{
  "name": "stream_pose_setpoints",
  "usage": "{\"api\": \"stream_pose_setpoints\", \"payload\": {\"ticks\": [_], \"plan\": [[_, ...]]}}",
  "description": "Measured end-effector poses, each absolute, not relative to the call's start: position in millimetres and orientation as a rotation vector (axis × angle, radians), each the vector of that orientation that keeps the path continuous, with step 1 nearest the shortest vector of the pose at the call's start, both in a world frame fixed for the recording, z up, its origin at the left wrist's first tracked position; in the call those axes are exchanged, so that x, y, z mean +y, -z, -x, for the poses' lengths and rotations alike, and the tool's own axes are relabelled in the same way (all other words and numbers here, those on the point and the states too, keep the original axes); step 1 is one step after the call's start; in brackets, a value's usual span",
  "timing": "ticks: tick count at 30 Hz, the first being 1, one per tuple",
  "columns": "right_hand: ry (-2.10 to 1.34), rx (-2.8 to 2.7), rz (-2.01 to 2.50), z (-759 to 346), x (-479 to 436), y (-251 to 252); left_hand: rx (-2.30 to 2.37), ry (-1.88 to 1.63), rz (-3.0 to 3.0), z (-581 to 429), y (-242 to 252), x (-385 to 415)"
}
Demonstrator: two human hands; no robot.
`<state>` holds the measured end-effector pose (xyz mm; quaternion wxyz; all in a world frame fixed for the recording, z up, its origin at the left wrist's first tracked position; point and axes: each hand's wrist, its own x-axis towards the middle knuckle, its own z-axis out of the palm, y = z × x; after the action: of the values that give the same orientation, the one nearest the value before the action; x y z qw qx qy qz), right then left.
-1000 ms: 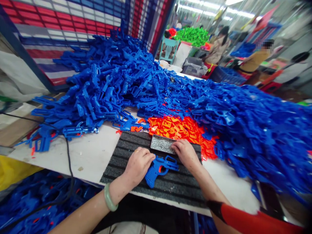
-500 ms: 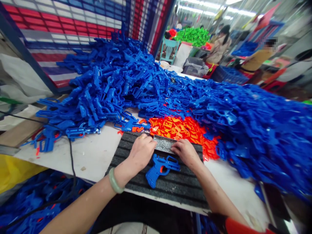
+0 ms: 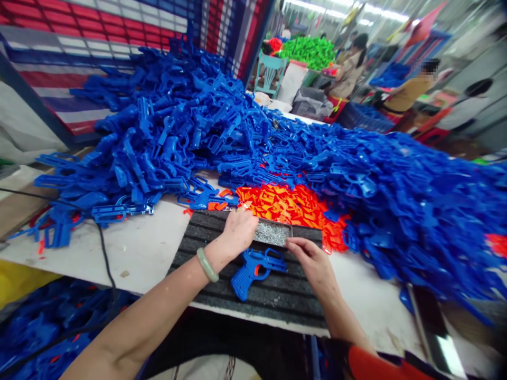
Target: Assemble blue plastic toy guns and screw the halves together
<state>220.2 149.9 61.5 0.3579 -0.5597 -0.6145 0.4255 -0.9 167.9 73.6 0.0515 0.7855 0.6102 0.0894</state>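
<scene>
My left hand [image 3: 241,230] is closed over the left end of a shallow tray [image 3: 292,232], its fingertips mostly hidden from view. Small silvery parts [image 3: 271,233], too tiny to name, fill the tray. At the tray's right front corner, my right hand [image 3: 315,262] has thumb and forefinger pinched together; whatever is between them cannot be made out. Just below the tray, a blue toy gun half [image 3: 246,274] with an orange trigger [image 3: 257,270] lies flat on a dark ribbed mat [image 3: 285,302]. Neither hand touches it.
Orange plastic pieces [image 3: 285,203] lie behind the mat. Large heaps of blue toy gun parts [image 3: 166,132] rise behind and to the right. A black cable [image 3: 103,248] crosses the left side; a phone [image 3: 433,327] lies at right. Other people sit farther back.
My left hand has moved farther over the tray's left end. My right fingers have drawn back from among the silvery parts to the tray's corner. The view has shifted slightly.
</scene>
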Motion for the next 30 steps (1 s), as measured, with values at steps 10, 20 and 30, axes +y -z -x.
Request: {"api": "stream_pose_setpoints", "payload": {"ticks": [10, 20, 30], "plan": [[-1.067, -1.513, 1.545, -233.5, 117.0, -45.9, 1.805, -0.24, -2.41, 0.8, -73.2, 173.7], [-0.997, -1.702, 1.425, -232.7, 119.6, -32.7, 1.84, -0.424, -2.447, 3.5, -64.2, 168.2], [-1.078, -1.69, 1.429, -230.4, 120.2, -34.0, 1.545, -0.896, -2.08, 7.9, -81.2, 137.4]]}}
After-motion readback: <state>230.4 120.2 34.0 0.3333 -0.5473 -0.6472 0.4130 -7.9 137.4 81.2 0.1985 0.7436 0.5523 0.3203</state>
